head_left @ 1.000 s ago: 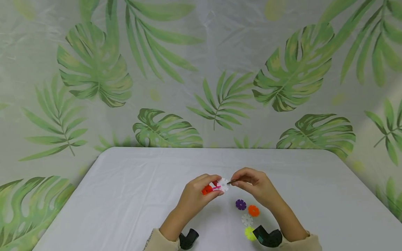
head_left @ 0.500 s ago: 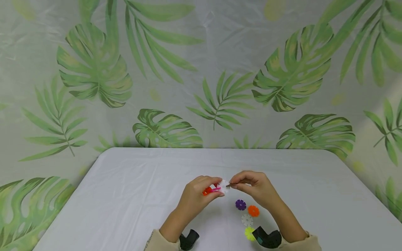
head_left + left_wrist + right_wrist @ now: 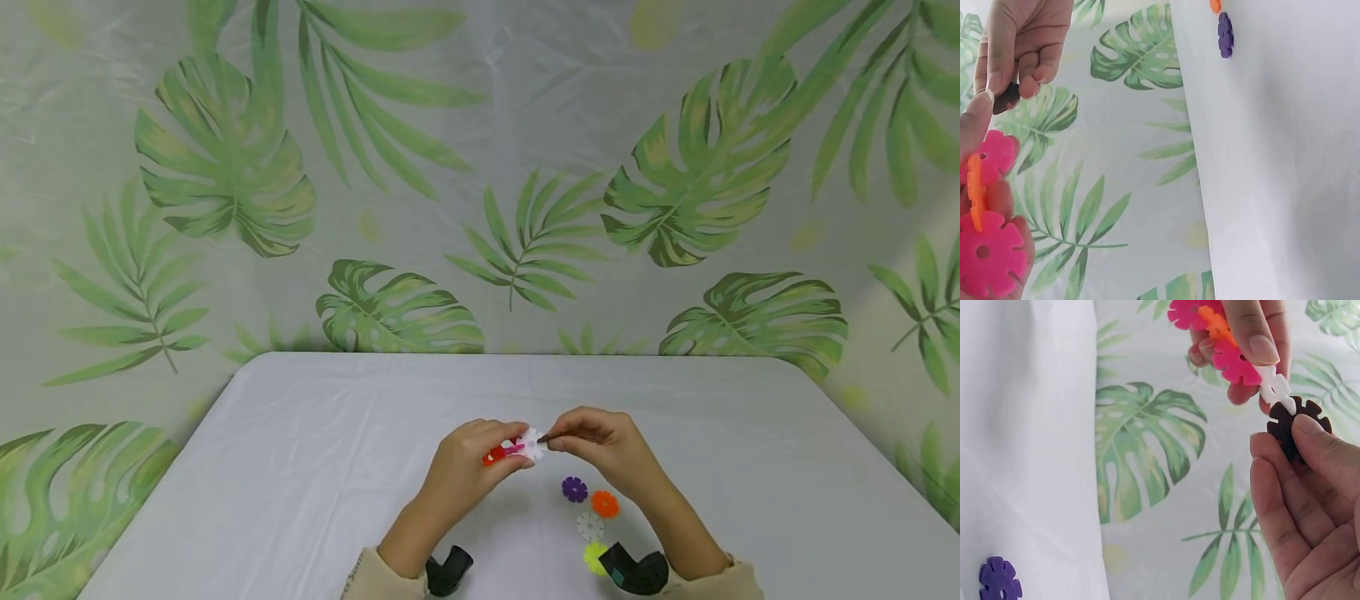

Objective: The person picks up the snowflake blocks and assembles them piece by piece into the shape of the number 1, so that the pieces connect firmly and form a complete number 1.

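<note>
Above the table, my left hand [image 3: 468,460] grips a short chain of notched flower-shaped plastic discs. In the right wrist view the chain shows a pink disc [image 3: 1235,362], an orange disc [image 3: 1215,326], another pink disc [image 3: 1185,314] and a white disc [image 3: 1274,387] at the end nearest my other hand. Between thumb and fingers, my right hand [image 3: 603,437] pinches a dark brown disc [image 3: 1282,424]. Its notched rim meets the edge of the white disc, the two standing crosswise. Left fingers partly cover the white disc.
On the white-covered table [image 3: 300,475], below my right hand, lie a purple disc [image 3: 574,489], an orange disc [image 3: 605,504], a white disc [image 3: 590,526] and a yellow disc [image 3: 595,558]. A black wrist camera [image 3: 634,570] overlaps the yellow one. Behind hangs a leaf-patterned cloth [image 3: 525,250].
My right hand has shifted slightly left, bringing the dark brown disc in against the white disc. My left hand stays nearly in place, the chain turning a little in its grip.
</note>
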`<action>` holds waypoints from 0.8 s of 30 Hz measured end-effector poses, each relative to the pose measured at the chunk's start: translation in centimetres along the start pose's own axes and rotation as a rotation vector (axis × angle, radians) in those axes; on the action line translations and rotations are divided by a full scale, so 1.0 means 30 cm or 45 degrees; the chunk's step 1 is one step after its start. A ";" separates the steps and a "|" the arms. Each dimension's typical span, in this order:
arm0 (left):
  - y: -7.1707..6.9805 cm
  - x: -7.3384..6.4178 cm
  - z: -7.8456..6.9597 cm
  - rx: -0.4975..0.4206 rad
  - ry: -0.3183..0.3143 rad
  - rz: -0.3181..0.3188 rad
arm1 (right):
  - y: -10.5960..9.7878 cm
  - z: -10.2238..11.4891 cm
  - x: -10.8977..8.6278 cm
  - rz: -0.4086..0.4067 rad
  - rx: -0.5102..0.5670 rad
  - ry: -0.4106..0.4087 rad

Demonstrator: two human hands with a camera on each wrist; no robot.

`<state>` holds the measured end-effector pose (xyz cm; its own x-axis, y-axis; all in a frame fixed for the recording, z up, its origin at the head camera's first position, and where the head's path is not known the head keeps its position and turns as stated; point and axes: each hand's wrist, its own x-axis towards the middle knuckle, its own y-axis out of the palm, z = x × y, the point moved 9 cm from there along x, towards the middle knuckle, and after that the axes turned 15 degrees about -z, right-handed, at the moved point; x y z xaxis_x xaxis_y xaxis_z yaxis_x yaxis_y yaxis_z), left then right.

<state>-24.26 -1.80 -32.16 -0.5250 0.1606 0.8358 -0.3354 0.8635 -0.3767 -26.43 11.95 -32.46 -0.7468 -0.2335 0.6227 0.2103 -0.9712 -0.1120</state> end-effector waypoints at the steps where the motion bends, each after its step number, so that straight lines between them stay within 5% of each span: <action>1: 0.000 0.001 0.004 0.014 -0.004 0.007 | 0.000 -0.003 0.000 -0.005 -0.006 0.007; 24: -0.002 0.001 -0.003 -0.024 0.019 -0.012 | 0.001 -0.001 -0.001 0.020 0.162 0.099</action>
<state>-24.19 -1.81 -32.07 -0.5100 0.1595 0.8453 -0.3255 0.8738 -0.3613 -26.42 11.91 -32.52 -0.7884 -0.2564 0.5592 0.2969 -0.9547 -0.0192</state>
